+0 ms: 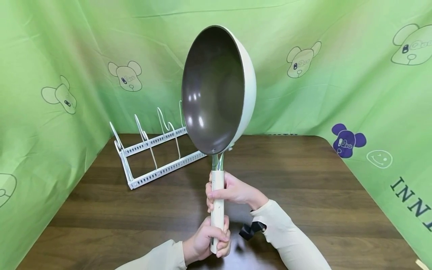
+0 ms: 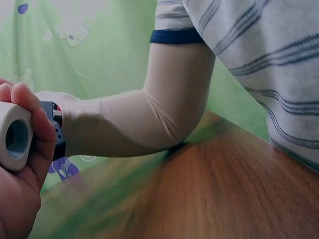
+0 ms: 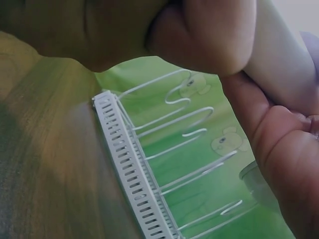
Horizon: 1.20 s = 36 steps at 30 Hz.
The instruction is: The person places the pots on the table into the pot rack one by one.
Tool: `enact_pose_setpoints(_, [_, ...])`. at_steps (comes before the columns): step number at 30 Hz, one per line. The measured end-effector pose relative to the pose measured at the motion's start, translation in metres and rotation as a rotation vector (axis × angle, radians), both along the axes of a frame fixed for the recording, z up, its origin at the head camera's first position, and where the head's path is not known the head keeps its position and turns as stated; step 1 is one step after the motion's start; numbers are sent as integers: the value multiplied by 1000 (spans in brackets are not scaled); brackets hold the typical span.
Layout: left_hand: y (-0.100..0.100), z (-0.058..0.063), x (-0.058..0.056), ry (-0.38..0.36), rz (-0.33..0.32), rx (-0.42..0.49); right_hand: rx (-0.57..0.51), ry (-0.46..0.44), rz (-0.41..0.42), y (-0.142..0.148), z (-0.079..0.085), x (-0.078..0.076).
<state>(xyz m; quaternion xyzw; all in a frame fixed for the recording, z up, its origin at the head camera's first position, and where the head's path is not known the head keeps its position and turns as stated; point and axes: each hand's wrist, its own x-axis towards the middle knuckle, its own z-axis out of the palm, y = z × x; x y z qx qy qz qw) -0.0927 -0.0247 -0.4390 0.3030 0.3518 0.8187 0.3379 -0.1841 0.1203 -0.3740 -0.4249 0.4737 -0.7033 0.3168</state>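
A deep wok-like frying pan (image 1: 216, 90), white outside and dark brown inside, stands upright in the air in the head view, its inside turned toward me. Its white handle (image 1: 218, 210) points down. My left hand (image 1: 210, 238) grips the handle's lower end. Higher up, near the metal neck (image 1: 218, 162), my right hand (image 1: 236, 190) wraps round the same handle. In the left wrist view, the hollow handle end (image 2: 9, 112) pokes out of the left hand (image 2: 20, 199). The right wrist view shows the handle (image 3: 284, 59) between fingers and a sliver of the pan (image 3: 261, 189).
A white metal rack (image 1: 165, 172) with wire dividers stands on the brown wooden table (image 1: 303, 187), behind and left of the hands. The pan hides its right end. Green printed cloth (image 1: 141, 33) surrounds the table. A black wrist device (image 1: 248, 231) sits under the right wrist.
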Motion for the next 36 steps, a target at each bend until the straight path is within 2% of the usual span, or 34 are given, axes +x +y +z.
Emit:
enact_pose_setpoints(11, [-3, -15, 1, 12, -26, 77, 45, 48, -8, -8, -9, 2])
enact_pose_setpoints(23, [-6, -23, 4, -2, -4, 90, 95, 64, -26, -16, -15, 0])
enact_pose_setpoints(28, [-5, -26, 4, 0, -19, 128, 113, 36, -30, -20, -16, 1])
enact_pose_setpoints(36, [-5, -29, 4, 13, -34, 174, 153, 43, -63, -25, -17, 4])
